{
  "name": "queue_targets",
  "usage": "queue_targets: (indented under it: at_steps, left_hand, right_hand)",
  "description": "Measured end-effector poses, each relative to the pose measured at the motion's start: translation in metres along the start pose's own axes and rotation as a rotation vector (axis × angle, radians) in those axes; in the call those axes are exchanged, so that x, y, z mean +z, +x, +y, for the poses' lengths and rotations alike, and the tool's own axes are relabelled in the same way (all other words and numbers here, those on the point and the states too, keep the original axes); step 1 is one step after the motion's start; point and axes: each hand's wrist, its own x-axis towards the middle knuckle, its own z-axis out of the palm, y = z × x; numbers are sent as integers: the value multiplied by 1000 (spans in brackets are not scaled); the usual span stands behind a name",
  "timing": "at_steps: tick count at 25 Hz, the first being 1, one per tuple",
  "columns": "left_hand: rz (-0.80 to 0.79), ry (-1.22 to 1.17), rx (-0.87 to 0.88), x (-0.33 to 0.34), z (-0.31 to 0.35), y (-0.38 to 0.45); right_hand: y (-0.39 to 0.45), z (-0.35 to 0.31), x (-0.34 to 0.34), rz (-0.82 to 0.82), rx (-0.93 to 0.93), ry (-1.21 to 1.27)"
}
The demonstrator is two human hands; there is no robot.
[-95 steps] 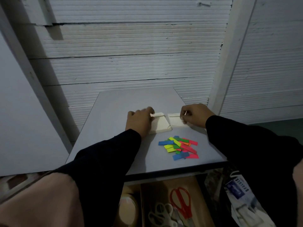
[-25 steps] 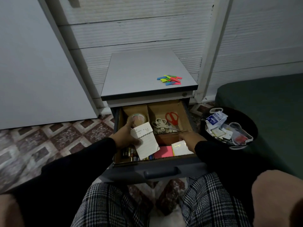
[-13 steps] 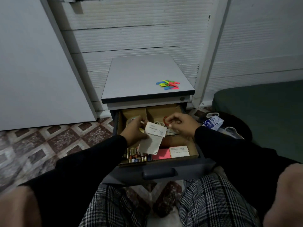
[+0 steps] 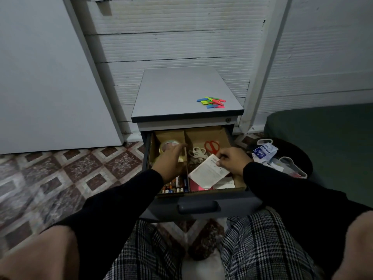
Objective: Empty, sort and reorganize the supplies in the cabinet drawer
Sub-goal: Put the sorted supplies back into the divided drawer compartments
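Head view looks down on a small grey cabinet [image 4: 181, 91] with its top drawer [image 4: 198, 207] pulled open toward the person's knees. Cardboard dividers split the drawer into compartments. The left hand [image 4: 171, 160] reaches into the left side with its fingers stretched out and relaxed, holding nothing, the fingertips over a roll of clear tape [image 4: 166, 147] at the back left; whether they touch it cannot be told. Batteries [image 4: 174, 185] lie packed along the front edge of that left compartment, just below the wrist. The right hand [image 4: 232, 161] is over the right side of the drawer, its fingers and thumb pinching the upper corner of a white paper packet [image 4: 207, 173], which is tilted and hangs above the front right compartment. Beneath the packet show a pink pad [image 4: 194, 186] and a white note [image 4: 225, 183] against the front edge. In the back right compartment sit red-handled scissors [image 4: 212, 146] and, beside them to the left, white-handled scissors [image 4: 196, 153]. On the cabinet top, near its front right corner, lies a loose heap of coloured sticky tabs [image 4: 211, 102]. A dark bin [image 4: 282, 158] with wrappers stands on the patterned tile floor [image 4: 60, 174] right of the cabinet.
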Motion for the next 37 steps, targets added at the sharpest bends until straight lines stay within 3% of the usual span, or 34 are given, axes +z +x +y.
queue_targets:
  at_steps: [4, 7, 9, 12, 15, 20, 25, 29, 32, 37]
  left_hand:
    - [-161, 309, -101, 17, -36, -18]
    - [-253, 361, -144, 26, -51, -26]
    - [-262, 369, -143, 30, -55, -28]
    - [-249, 359, -136, 32, -54, -28]
    - [-232, 365, -129, 32, -55, -30]
    - [-226, 426, -89, 31, -53, -31]
    - [-254, 470, -70, 24, -48, -27]
    - [-242, 491, -56, 15, -43, -19]
    - [-197, 499, -14, 1, -31, 0]
    - [-45, 486, 88, -30, -3, 48]
  right_hand:
    - [6, 25, 25, -22, 207, 190]
    - [10, 33, 45, -87, 353, 318]
    - [15, 35, 55, -81, 386, 274]
    - [24, 41, 64, -8, 365, 66]
    - [30, 43, 69, -143, 351, -80]
    - [28, 44, 65, -198, 292, -165]
    - [28, 42, 59, -295, 289, -180]
    - [30, 35, 46, -380, 352, 45]
    - [37, 23, 18, -344, 356, 107]
    - [62, 0, -40, -149, 279, 102]
